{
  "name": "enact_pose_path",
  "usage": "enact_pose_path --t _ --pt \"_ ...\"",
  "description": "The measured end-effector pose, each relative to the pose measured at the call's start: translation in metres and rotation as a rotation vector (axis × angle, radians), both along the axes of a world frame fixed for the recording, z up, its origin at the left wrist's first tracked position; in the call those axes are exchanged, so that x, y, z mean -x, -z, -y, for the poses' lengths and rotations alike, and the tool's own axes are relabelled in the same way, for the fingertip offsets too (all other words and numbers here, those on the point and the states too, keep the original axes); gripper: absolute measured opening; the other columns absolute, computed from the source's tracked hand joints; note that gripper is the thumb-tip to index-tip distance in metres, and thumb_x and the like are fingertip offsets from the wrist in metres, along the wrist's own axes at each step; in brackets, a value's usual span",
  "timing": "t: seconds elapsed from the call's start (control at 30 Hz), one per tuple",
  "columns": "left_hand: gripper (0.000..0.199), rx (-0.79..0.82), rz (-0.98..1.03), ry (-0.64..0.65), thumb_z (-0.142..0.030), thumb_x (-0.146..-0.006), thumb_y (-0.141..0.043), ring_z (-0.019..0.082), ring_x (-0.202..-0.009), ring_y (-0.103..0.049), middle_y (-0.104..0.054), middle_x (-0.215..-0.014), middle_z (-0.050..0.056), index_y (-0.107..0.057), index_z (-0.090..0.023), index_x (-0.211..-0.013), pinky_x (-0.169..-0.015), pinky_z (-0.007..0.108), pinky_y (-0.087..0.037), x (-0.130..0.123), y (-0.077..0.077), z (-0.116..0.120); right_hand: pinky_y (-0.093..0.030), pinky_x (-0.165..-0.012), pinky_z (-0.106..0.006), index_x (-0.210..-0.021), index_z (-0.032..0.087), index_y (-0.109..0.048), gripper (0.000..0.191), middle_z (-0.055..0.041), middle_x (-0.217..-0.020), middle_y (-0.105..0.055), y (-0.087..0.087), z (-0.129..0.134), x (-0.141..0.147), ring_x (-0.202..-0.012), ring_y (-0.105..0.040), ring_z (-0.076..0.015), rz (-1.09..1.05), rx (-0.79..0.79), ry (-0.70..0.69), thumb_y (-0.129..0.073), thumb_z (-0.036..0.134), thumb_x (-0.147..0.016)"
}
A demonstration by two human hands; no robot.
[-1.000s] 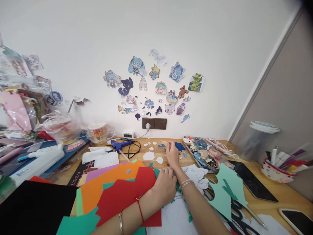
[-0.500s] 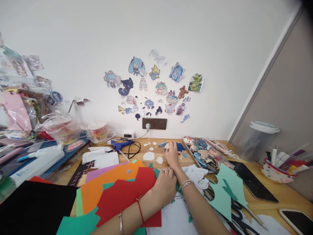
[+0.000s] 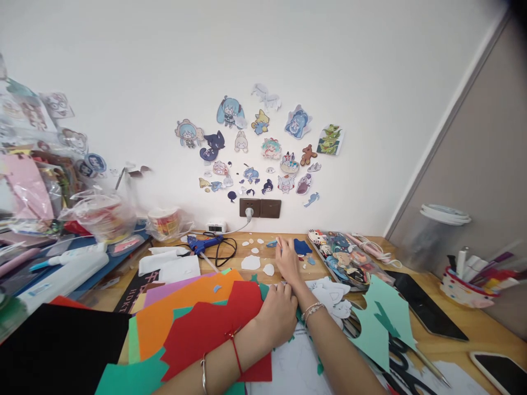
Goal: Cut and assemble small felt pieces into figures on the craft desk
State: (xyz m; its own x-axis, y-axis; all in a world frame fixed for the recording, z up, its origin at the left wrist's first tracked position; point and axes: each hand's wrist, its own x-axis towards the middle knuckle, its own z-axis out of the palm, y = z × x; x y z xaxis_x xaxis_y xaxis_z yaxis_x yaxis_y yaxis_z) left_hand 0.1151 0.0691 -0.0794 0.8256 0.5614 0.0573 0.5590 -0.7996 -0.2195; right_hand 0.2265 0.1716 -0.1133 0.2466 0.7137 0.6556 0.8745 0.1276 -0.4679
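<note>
My left hand (image 3: 278,314) rests at the right edge of a red foam sheet (image 3: 214,334), its fingers curled inward over a white printed paper (image 3: 294,365). Whatever those fingers hold is hidden. Further back, my right hand (image 3: 287,262) has its fingers drawn together over the tabletop, and I cannot make out what lies in them. Beside its fingertips are a small blue cutout (image 3: 272,243) and a dark blue piece (image 3: 303,247). White paper cutouts (image 3: 250,262) lie to the left of it. A green scrap (image 3: 263,291) shows next to my left hand.
Orange sheets (image 3: 164,318) and a black sheet (image 3: 61,345) spread leftward. A blue glue gun (image 3: 201,243) with its cord lies behind. At right are a tray of figure cutouts (image 3: 341,258), a mint sheet (image 3: 376,318), scissors (image 3: 401,367), a tablet (image 3: 428,304) and a phone (image 3: 500,373).
My right hand has shifted slightly left, and its fingers have drawn closer together. More of the dark blue piece shows beside it. My left hand stays in place.
</note>
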Motion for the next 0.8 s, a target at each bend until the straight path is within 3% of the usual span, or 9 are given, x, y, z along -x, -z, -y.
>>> enact_pose_path --t 0.13,0.3,0.53,0.8 --pt "0.024 -0.003 -0.004 0.004 -0.031 -0.085 -0.050 0.020 -0.093 -0.053 -0.054 -0.102 0.007 -0.054 -0.013 -0.099 -0.074 0.038 -0.047 -0.0003 -0.0009 0.0003 -0.050 -0.070 -0.034 -0.118 0.017 -0.044 0.031 -0.0068 -0.106 -0.053 -0.0005 0.0004 -0.0004 -0.083 -0.057 -0.0156 -0.009 0.003 0.006 -0.045 0.027 -0.089" --pt "0.023 -0.003 -0.010 0.001 -0.030 -0.085 -0.050 0.020 -0.092 -0.053 -0.055 -0.102 0.007 -0.054 -0.013 -0.099 -0.074 0.038 -0.047 -0.0008 -0.0011 -0.0008 -0.049 -0.076 -0.038 -0.120 0.018 -0.043 0.032 -0.0083 -0.114 -0.050 -0.0022 0.0010 -0.0002 -0.094 -0.055 -0.0188 -0.025 -0.012 -0.026 -0.044 0.025 -0.089" --pt "0.024 -0.004 -0.012 0.004 -0.032 -0.085 -0.050 0.020 -0.093 -0.053 -0.054 -0.103 0.008 -0.054 -0.013 -0.099 -0.075 0.038 -0.047 0.0001 -0.0017 -0.0002 -0.048 -0.077 -0.038 -0.118 0.017 -0.045 0.030 -0.0068 -0.107 -0.054 -0.0031 0.0039 -0.0010 -0.091 -0.056 -0.0181 -0.036 -0.010 -0.067 -0.043 0.025 -0.090" --pt "0.024 -0.015 -0.007 0.003 -0.031 -0.085 -0.050 0.020 -0.093 -0.053 -0.054 -0.103 0.008 -0.054 -0.013 -0.099 -0.075 0.038 -0.047 -0.0011 0.0004 -0.0011 -0.047 -0.081 -0.041 -0.119 0.017 -0.044 0.032 -0.0081 -0.112 -0.053 0.0008 -0.0009 -0.0020 -0.097 -0.054 -0.0200 -0.054 -0.013 -0.069 -0.045 0.026 -0.089"
